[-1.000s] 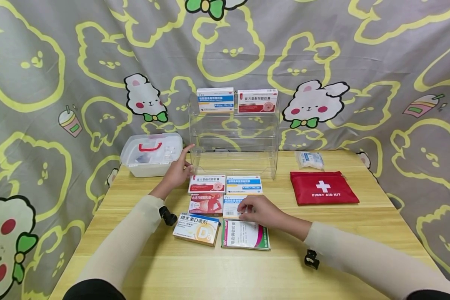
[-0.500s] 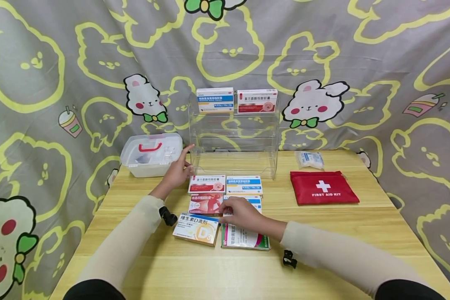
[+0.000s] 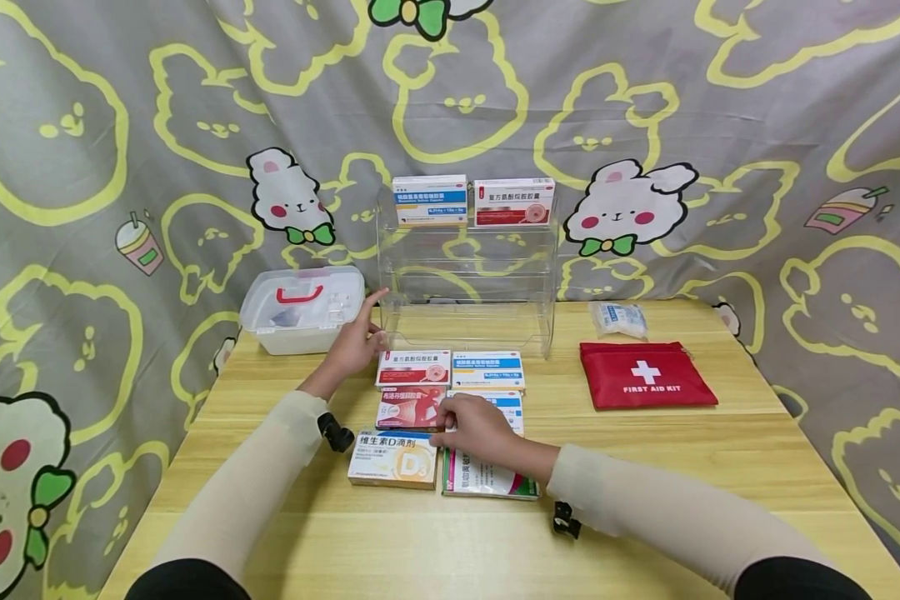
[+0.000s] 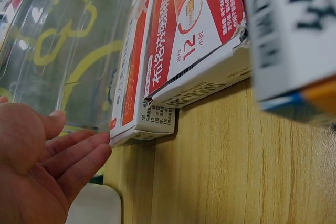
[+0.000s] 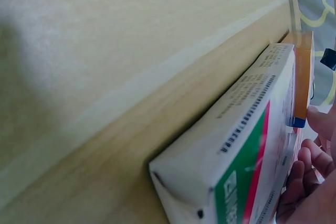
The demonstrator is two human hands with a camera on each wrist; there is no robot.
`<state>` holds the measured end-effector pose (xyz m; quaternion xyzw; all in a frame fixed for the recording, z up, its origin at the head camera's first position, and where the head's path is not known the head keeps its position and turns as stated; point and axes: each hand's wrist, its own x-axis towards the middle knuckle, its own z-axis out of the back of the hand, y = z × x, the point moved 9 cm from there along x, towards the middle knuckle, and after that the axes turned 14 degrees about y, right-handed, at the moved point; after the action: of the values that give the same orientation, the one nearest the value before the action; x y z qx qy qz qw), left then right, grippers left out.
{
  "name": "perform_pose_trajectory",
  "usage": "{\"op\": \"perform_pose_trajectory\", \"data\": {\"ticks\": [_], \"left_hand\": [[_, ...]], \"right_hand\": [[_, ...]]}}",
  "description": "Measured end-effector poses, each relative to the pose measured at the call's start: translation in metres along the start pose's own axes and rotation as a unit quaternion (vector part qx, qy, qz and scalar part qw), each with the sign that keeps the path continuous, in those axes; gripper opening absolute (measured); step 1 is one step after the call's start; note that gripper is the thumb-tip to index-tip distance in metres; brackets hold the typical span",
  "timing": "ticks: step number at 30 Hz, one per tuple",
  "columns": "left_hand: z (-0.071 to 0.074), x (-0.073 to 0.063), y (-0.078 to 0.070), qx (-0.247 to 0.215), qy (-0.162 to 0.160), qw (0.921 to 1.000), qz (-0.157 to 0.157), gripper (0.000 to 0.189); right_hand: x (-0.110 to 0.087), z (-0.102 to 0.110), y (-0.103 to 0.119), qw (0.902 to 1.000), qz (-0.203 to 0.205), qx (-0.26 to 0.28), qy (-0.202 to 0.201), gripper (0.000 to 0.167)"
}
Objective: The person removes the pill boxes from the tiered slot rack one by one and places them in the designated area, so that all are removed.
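My left hand [image 3: 354, 343] is at the left side of the clear tiered display rack [image 3: 465, 325], fingers extended. In the left wrist view its fingertips are at the end of a red-and-white medicine box [image 4: 128, 114]. My right hand [image 3: 483, 429] is over the green-and-pink medicine box [image 3: 487, 477] and partly covers a blue-and-white box [image 3: 506, 406]. Its thumb touches the right end of the vitamin D box [image 3: 392, 462], the other fingers loosely bent, as the right wrist view shows. Above the vitamin D box lies a red ibuprofen box [image 3: 405, 407].
Another blue-and-white box [image 3: 486, 369] lies before the rack. Two medicine boxes, one blue-and-white [image 3: 431, 202] and one red-and-white [image 3: 513, 204], stand on the top tier. A lidded plastic case [image 3: 303, 321] is at the left. A red first aid pouch [image 3: 645, 387] and a small clear packet [image 3: 618, 320] lie right.
My right hand has moved left from the blue-and-white box to the vitamin D box. That box has turned from slanted to nearly straight. The left hand has stayed in place.
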<state>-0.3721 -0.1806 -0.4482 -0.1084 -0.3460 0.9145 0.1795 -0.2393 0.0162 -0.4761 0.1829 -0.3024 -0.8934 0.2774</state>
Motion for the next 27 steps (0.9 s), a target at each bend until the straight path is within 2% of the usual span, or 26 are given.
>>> {"op": "perform_pose_trajectory", "data": {"ticks": [12, 21, 27], "left_hand": [[0.0001, 0.0007, 0.0011, 0.002, -0.005, 1.0000, 0.004, 0.086], [-0.0005, 0.0001, 0.0020, -0.001, -0.003, 1.0000, 0.006, 0.085], [0.0005, -0.0004, 0.0002, -0.002, -0.004, 1.0000, -0.001, 0.085]], "right_hand": [[-0.0013, 0.0030, 0.0022, 1.0000, 0.002, 0.006, 0.001, 0.015], [-0.0002, 0.0056, 0.0019, 0.9991, 0.007, 0.039, 0.014, 0.010], [0.0012, 0.0091, 0.0034, 0.9978, 0.035, 0.054, 0.018, 0.010]]}}
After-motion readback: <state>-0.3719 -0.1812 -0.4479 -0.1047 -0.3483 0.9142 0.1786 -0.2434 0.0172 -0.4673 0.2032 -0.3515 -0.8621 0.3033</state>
